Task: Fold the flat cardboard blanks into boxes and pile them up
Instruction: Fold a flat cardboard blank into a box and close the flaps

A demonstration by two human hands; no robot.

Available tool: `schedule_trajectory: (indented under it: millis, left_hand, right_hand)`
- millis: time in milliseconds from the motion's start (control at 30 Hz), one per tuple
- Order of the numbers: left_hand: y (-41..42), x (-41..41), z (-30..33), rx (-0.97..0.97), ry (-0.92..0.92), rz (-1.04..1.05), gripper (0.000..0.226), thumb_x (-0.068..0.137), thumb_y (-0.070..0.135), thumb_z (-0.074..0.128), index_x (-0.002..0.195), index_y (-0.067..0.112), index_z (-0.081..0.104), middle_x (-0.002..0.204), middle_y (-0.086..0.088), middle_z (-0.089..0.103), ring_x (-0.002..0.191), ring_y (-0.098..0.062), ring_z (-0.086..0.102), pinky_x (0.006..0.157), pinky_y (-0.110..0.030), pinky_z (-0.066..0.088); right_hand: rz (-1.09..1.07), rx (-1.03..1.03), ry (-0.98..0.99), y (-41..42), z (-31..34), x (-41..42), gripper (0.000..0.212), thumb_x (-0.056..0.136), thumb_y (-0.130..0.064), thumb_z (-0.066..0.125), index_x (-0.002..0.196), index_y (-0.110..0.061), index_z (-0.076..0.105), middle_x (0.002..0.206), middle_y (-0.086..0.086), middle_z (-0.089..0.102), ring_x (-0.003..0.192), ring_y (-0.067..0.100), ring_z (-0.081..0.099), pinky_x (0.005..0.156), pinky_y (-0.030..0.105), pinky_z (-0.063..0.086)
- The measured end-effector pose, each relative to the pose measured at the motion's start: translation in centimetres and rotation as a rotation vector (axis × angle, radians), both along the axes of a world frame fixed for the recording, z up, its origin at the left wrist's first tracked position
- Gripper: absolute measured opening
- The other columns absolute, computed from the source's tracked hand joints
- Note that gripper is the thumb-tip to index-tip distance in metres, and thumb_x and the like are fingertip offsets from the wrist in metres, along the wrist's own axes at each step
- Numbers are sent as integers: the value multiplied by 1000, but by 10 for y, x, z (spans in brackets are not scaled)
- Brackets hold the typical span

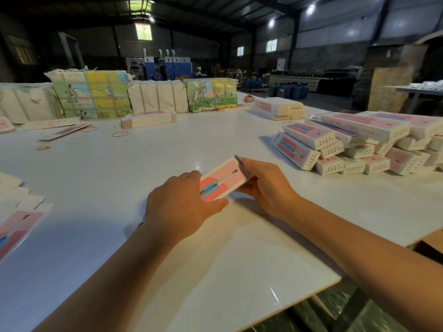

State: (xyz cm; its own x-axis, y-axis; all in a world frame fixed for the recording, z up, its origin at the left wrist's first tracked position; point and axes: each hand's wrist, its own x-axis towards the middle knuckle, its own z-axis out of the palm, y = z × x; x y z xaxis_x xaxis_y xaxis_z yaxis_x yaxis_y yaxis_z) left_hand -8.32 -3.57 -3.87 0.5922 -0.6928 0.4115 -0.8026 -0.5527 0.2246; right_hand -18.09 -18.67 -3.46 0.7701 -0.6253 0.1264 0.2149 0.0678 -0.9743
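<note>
— So, what are the hands doing?
— Both are on one box, held just above the white table, near its middle. The left hand grips the near end, thumb along the lower edge and fingers curled over the top. The right hand clasps the far end, fingertips at a small grey flap that sticks up there.
— What does the box look like?
— Pink on its face, with a blue toothbrush printed along it. It lies slanted, its far end pointing up and to the right.
— And around them?
— To the right, a pile of folded boxes rests on the table, well apart from the hands, the boxes lying criss-cross. At the left edge, flat blanks lie fanned out, the same pink print showing. Farther back a short stack of blanks lies beside loose rubber bands.
— Anything behind that?
— Strapped bundles in printed wrapping stand in a row along the far edge of the table.
</note>
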Motion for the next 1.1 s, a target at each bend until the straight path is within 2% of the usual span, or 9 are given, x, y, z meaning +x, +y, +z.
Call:
schedule_trajectory:
  millis: [67,200,400,467,567,700,800,867,1100]
  left_hand:
    - [-2,0,-1,-10,-37,-7,60,69,81,44,104,32,45,91,14,51,78,-10,51,63,-23,38]
    - [-2,-1,1,-34,-32,-30,64,67,82,41,107,32,45,95,14,53,81,-9,51,65,-24,40]
    - [1,-3,3,16,-71,-34,66,67,80,41,109,30,44,93,14,47,81,-10,49,67,-24,41]
    - [2,-4,4,23,-89,-37,67,68,80,42,111,29,44,97,13,51,83,-10,49,69,-23,41]
    - [1,-7,5,20,-107,-52,66,70,78,42,114,29,44,98,12,51,84,-10,49,69,-23,40]
    - [0,-10,7,11,-95,-68,65,70,77,44,113,28,45,95,12,48,84,-11,49,68,-23,40]
    - [-1,-12,7,2,-86,-72,61,74,73,50,115,28,44,95,12,47,85,-11,51,69,-24,45]
    - [-1,-14,8,-5,-90,-68,62,74,72,50,115,26,44,94,12,44,85,-10,50,70,-24,45]
    - [3,-15,7,23,-100,-95,60,77,70,51,118,27,44,103,10,53,89,-11,53,73,-21,46]
  right_hand:
    - [0,26,-50,-1,0,1,30,97,-9,46,82,-10,72,76,8,73,75,22,70,69,29,59]
    - [-10,53,-90,-3,2,0,41,95,-10,47,67,-11,76,76,12,73,75,24,71,66,33,59]
    - [-61,-106,-30,-2,-1,-3,37,98,-6,40,90,-27,70,82,-6,73,81,16,71,70,35,60]
    - [-104,-226,-4,0,-1,-5,39,98,-5,35,102,-26,67,91,-8,69,85,14,69,71,29,59]
    - [-186,-420,-18,3,0,-8,40,98,-4,29,115,-21,61,97,-5,66,86,12,65,68,20,56]
    - [-189,-543,-27,6,-2,-11,34,100,-6,30,115,-20,56,98,-1,64,89,12,63,82,27,55]
    - [-227,-722,34,7,-6,-12,30,99,-11,36,120,-17,56,87,-10,63,81,2,64,68,13,53]
    - [-250,-815,55,7,-7,-12,30,99,-12,37,122,-14,56,83,-5,63,74,3,62,57,7,48]
    - [-246,-959,74,2,-5,-17,26,96,-11,41,111,-10,62,75,0,65,70,17,64,50,9,46]
